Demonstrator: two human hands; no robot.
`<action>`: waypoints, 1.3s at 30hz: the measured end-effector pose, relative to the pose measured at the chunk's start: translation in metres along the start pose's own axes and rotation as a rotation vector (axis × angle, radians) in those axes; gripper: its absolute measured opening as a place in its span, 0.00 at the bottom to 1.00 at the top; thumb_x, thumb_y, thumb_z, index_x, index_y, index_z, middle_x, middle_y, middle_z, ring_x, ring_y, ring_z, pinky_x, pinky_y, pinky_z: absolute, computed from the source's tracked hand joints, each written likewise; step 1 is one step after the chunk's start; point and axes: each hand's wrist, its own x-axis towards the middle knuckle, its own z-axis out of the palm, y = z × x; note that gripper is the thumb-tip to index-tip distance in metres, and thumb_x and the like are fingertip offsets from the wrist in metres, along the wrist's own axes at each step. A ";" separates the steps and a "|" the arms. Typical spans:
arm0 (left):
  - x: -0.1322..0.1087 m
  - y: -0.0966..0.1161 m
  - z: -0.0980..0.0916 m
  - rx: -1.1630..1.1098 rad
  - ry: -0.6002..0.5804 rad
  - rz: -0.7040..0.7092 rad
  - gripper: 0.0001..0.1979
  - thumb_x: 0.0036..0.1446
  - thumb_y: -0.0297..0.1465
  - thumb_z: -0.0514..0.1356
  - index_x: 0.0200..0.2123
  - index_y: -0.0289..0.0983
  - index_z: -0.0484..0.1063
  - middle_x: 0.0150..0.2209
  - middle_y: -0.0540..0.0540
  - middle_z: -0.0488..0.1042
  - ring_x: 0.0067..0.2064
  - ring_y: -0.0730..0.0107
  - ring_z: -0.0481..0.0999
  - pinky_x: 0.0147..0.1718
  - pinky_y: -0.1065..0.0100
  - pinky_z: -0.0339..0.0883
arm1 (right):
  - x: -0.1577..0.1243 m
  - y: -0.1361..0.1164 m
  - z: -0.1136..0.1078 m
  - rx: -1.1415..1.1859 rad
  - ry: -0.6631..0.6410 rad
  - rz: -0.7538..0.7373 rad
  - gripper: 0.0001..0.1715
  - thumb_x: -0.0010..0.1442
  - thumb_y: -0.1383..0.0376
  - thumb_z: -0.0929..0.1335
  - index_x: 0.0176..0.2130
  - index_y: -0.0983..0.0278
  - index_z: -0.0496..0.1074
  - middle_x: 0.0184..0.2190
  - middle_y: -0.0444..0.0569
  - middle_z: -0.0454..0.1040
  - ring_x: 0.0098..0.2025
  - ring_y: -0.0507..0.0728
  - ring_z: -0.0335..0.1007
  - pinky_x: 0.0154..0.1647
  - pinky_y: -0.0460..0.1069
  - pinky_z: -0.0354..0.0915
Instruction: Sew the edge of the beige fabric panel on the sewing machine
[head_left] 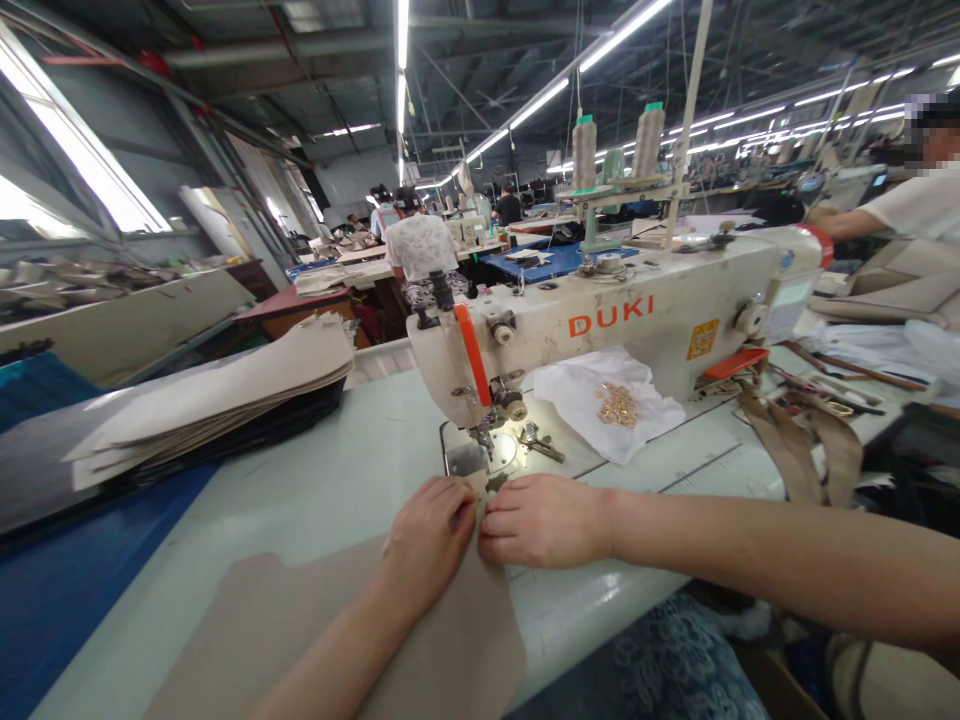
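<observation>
A large flat beige fabric piece lies on the pale table, its narrow upper end reaching toward the needle of a white sewing machine. My left hand rests on that end with its fingers curled in and pinching the edge. Close beside it, my right hand is closed at the same edge, fingertips pressed together. The fingers cover the spot they grip. Just beyond both hands are the presser foot and the shiny needle plate. A small metal guide sits right of the needle.
A white cloth with small gold-coloured pieces lies beneath the machine arm. Stacked beige panels stand at left. Brown straps and tools lie at right. Thread cones rise behind; a co-worker's arm shows at far right.
</observation>
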 end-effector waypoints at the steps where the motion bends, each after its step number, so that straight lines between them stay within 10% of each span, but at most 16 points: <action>1: 0.000 0.000 -0.001 -0.002 -0.004 0.002 0.08 0.58 0.25 0.52 0.28 0.38 0.68 0.30 0.47 0.74 0.34 0.66 0.73 0.35 0.66 0.68 | 0.000 -0.001 0.000 0.021 -0.006 0.043 0.11 0.65 0.68 0.61 0.34 0.64 0.71 0.36 0.46 0.74 0.40 0.55 0.64 0.42 0.49 0.61; 39: 0.001 0.000 0.001 0.030 0.058 0.100 0.08 0.59 0.26 0.52 0.30 0.37 0.70 0.31 0.46 0.76 0.34 0.67 0.74 0.35 0.67 0.70 | -0.005 -0.011 0.004 0.241 0.052 0.225 0.14 0.65 0.66 0.60 0.34 0.65 0.73 0.35 0.47 0.76 0.41 0.54 0.67 0.41 0.48 0.63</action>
